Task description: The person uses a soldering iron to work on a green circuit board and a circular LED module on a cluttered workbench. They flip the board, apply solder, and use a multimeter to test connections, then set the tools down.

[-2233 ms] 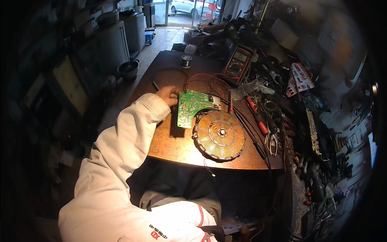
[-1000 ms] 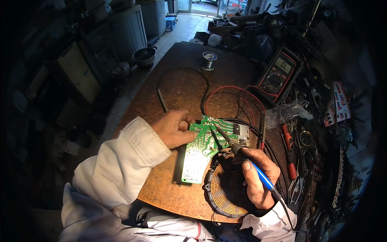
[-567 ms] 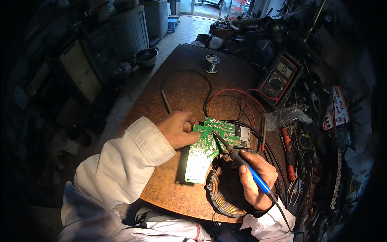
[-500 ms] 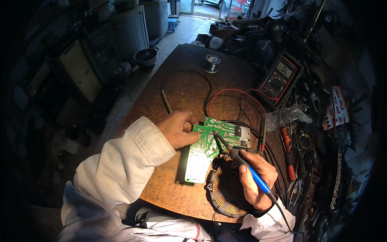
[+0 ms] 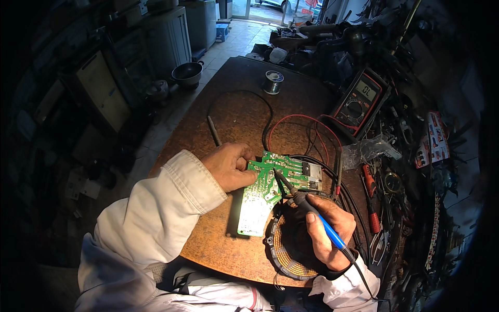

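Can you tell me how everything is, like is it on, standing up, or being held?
Board: held by left hand
Iron: held by right hand, tip at the board; hot or cold, can't tell
Coil: lying down, partly hidden
Spool: standing upright
Meter: on, tilted
Pan: upright, no lid

A brown bench point(image 5: 236, 118) spans mid-frame, bearing a wire spool point(image 5: 273, 83) at upper centre and a round coil point(image 5: 287, 247) at lower centre.
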`<act>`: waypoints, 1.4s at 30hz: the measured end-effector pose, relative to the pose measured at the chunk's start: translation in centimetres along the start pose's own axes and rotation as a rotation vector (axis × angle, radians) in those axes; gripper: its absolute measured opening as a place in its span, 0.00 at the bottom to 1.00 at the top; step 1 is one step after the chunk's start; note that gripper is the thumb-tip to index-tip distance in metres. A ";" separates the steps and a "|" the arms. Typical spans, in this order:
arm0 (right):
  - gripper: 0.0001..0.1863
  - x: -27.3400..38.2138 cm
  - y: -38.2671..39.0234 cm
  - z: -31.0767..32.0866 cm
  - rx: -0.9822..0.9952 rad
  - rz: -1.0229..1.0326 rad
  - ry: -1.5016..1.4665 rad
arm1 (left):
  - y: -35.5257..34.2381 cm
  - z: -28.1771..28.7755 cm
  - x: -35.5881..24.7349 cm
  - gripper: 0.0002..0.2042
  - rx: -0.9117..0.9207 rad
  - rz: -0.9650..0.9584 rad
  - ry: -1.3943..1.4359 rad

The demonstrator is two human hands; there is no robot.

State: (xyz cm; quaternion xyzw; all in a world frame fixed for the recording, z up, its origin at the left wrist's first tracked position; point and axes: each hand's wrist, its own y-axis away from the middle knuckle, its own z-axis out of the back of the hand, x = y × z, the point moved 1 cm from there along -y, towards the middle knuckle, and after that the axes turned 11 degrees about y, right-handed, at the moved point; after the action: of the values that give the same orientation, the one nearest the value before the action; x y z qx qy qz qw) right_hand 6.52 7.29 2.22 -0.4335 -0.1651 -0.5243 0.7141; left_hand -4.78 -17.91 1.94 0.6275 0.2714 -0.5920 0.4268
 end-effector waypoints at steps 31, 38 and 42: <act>0.23 0.6 -0.1 -0.7 0.041 0.408 0.201 | 0.5 -0.6 -0.9 0.13 -0.030 -0.022 0.016; 0.23 0.5 -0.1 -0.7 0.039 0.428 0.207 | 0.2 -0.5 -0.1 0.12 -0.039 -0.065 0.018; 0.25 0.5 0.0 -0.8 0.025 0.439 0.230 | 0.4 -0.5 -0.8 0.12 -0.047 -0.030 -0.033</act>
State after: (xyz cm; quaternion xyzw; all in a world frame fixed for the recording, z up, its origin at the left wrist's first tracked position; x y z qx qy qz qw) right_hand 6.49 6.33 2.12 -0.3877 0.0091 -0.4006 0.8301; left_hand -4.30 -17.53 2.77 0.6033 0.2876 -0.6020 0.4369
